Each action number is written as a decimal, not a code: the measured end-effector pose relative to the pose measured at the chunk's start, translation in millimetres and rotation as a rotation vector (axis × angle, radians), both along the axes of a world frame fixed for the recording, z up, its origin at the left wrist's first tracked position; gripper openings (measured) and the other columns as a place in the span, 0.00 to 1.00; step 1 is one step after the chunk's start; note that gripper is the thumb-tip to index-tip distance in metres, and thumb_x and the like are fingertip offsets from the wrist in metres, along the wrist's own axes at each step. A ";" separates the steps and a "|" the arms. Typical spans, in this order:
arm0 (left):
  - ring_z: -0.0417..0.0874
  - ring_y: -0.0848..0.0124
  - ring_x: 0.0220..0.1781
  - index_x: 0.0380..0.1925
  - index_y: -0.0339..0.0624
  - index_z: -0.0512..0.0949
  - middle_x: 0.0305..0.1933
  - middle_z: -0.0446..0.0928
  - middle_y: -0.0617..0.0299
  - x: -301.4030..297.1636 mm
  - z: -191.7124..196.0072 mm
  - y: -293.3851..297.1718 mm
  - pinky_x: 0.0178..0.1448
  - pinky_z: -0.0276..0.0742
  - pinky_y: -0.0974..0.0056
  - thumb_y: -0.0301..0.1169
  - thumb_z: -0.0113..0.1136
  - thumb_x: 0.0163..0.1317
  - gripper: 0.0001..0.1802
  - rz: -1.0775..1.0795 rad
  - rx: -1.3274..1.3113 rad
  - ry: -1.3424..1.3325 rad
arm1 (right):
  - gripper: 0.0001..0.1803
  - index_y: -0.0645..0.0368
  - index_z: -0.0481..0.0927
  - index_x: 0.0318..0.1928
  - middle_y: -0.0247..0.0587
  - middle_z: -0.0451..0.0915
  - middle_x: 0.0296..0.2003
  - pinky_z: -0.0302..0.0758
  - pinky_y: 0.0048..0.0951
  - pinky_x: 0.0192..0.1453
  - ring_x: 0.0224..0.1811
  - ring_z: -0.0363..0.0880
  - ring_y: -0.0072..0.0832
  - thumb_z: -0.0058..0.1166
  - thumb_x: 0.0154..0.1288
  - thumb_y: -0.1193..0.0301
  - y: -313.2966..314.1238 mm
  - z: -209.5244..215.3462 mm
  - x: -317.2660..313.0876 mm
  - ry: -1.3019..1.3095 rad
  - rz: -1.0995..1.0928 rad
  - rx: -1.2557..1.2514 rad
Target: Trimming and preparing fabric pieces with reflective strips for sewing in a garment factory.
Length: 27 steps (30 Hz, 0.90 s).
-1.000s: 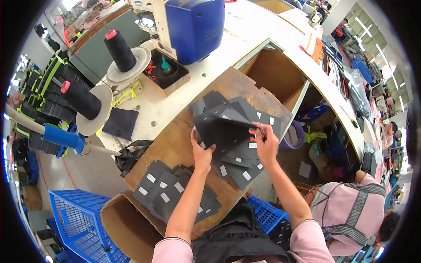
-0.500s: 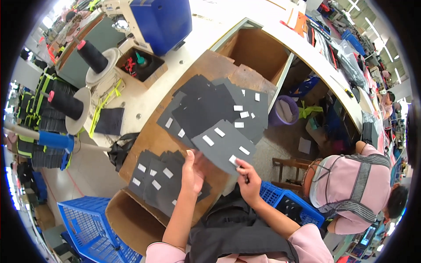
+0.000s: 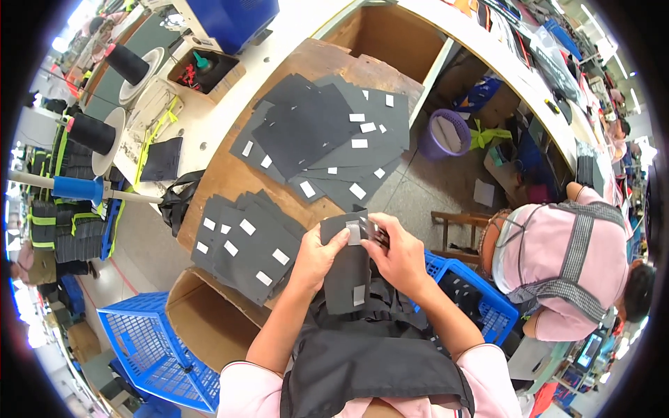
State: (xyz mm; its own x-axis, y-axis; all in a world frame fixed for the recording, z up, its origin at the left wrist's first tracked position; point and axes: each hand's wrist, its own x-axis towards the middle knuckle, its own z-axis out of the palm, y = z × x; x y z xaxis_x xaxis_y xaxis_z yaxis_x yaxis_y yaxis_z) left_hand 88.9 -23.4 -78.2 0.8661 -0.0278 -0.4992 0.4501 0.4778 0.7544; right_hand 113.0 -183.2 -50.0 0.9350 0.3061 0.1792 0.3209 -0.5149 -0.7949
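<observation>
A dark grey fabric piece [image 3: 343, 279] with pale rectangular patches hangs folded lengthwise in front of my apron. My left hand [image 3: 319, 256] grips its upper edge, the thumb pressed beside a patch. At its upper right corner my right hand [image 3: 400, 256] is closed around small thread snips [image 3: 377, 234], smeared by motion; their blades glint near the fabric's edge. Beyond my hands, a large spread pile of similar dark pieces [image 3: 306, 129] covers much of the brown board [image 3: 216, 171]. A second, smaller pile [image 3: 240, 244] with white patches lies to the left of my left hand.
A cardboard box [image 3: 209, 313] and a blue crate [image 3: 150, 348] stand at the near left; another blue basket [image 3: 498, 320] is right of my lap. A purple bin [image 3: 446, 136] stands on the floor. A person in pink [image 3: 550, 272] sits at right. Thread cones [image 3: 90, 136] stand far left.
The patched piece has come off the big pile toward my body and is now folded upright between both hands. My left hand, open before, has closed on it. The view has shifted.
</observation>
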 end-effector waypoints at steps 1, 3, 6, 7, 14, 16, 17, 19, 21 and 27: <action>0.77 0.77 0.35 0.40 0.34 0.75 0.35 0.77 0.62 -3.2 3.4 -2.6 0.38 0.75 0.70 0.30 0.58 0.60 0.11 -0.017 -0.004 0.001 | 0.16 0.57 0.74 0.43 0.42 0.75 0.31 0.72 0.33 0.30 0.29 0.76 0.37 0.59 0.52 0.75 0.4 -0.2 -0.6 -0.056 -0.008 -0.084; 0.77 0.77 0.34 0.40 0.34 0.75 0.35 0.77 0.62 -11.8 10.7 -4.6 0.38 0.75 0.70 0.30 0.58 0.60 0.12 -0.038 0.030 0.020 | 0.17 0.57 0.73 0.43 0.42 0.74 0.32 0.72 0.34 0.31 0.30 0.76 0.38 0.59 0.51 0.75 -11.2 -3.5 -15.4 -0.024 0.000 -0.089; 0.77 0.77 0.34 0.40 0.34 0.75 0.35 0.77 0.62 -19.5 18.9 -6.2 0.37 0.75 0.70 0.30 0.58 0.60 0.12 -0.067 0.065 0.033 | 0.18 0.59 0.73 0.45 0.42 0.73 0.33 0.72 0.29 0.29 0.24 0.74 0.33 0.59 0.50 0.79 -22.6 2.4 -24.9 -0.041 0.030 -0.069; 0.77 0.77 0.33 0.40 0.34 0.75 0.35 0.77 0.62 -20.5 20.7 -6.4 0.37 0.75 0.71 0.30 0.58 0.60 0.12 -0.087 0.066 0.027 | 0.18 0.59 0.74 0.44 0.42 0.73 0.33 0.72 0.29 0.28 0.24 0.74 0.34 0.60 0.50 0.78 -24.4 3.9 -26.1 -0.077 0.048 -0.092; 0.77 0.77 0.33 0.41 0.33 0.75 0.35 0.78 0.61 -23.1 29.0 -14.5 0.37 0.75 0.71 0.27 0.57 0.58 0.11 -0.111 0.058 -0.019 | 0.16 0.59 0.77 0.41 0.42 0.73 0.31 0.72 0.30 0.27 0.25 0.74 0.36 0.61 0.48 0.79 -32.1 -5.2 -27.1 -0.254 0.020 -0.087; 0.77 0.77 0.34 0.41 0.33 0.75 0.36 0.78 0.61 -25.9 28.5 -12.0 0.38 0.75 0.71 0.24 0.56 0.58 0.12 -0.128 0.059 0.004 | 0.15 0.59 0.77 0.40 0.43 0.73 0.31 0.72 0.30 0.28 0.25 0.75 0.36 0.61 0.48 0.79 -29.3 -6.8 -30.1 -0.276 0.017 -0.058; 0.77 0.77 0.34 0.41 0.33 0.75 0.36 0.78 0.61 -26.8 30.1 -11.7 0.38 0.75 0.71 0.24 0.56 0.58 0.12 -0.114 0.067 0.000 | 0.15 0.58 0.77 0.40 0.40 0.73 0.30 0.72 0.30 0.28 0.25 0.75 0.36 0.61 0.48 0.78 -28.1 -3.1 -32.5 -0.265 -0.005 -0.033; 0.78 0.76 0.35 0.42 0.32 0.75 0.37 0.78 0.60 -33.2 39.8 -7.3 0.39 0.75 0.70 0.24 0.57 0.56 0.13 -0.114 0.081 -0.005 | 0.16 0.56 0.77 0.40 0.39 0.74 0.29 0.72 0.31 0.29 0.26 0.75 0.36 0.60 0.47 0.77 -19.6 4.2 -37.3 -0.233 0.008 -0.005; 0.78 0.75 0.34 0.41 0.32 0.76 0.36 0.79 0.60 -37.7 34.5 -7.1 0.38 0.76 0.68 0.29 0.62 0.54 0.16 -0.126 0.203 -0.101 | 0.15 0.56 0.77 0.40 0.40 0.74 0.29 0.72 0.32 0.29 0.26 0.75 0.38 0.60 0.48 0.78 -17.8 2.2 -35.5 -0.261 0.056 -0.070; 0.75 0.78 0.36 0.41 0.34 0.76 0.36 0.78 0.64 -47.6 22.4 -10.6 0.41 0.73 0.69 0.29 0.61 0.53 0.16 -0.157 0.088 -0.132 | 0.12 0.63 0.76 0.38 0.44 0.70 0.31 0.71 0.28 0.33 0.31 0.71 0.33 0.54 0.50 0.84 -20.2 7.4 -46.8 -0.167 0.018 0.086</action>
State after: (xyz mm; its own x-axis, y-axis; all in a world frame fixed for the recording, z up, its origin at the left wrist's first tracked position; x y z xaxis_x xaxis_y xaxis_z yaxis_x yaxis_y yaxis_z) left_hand 41.2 -34.0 -55.7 0.9124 -0.1288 -0.3885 0.4086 0.3390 0.8474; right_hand 66.2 -203.5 -42.6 0.8846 0.2998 0.3573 0.4605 -0.4403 -0.7707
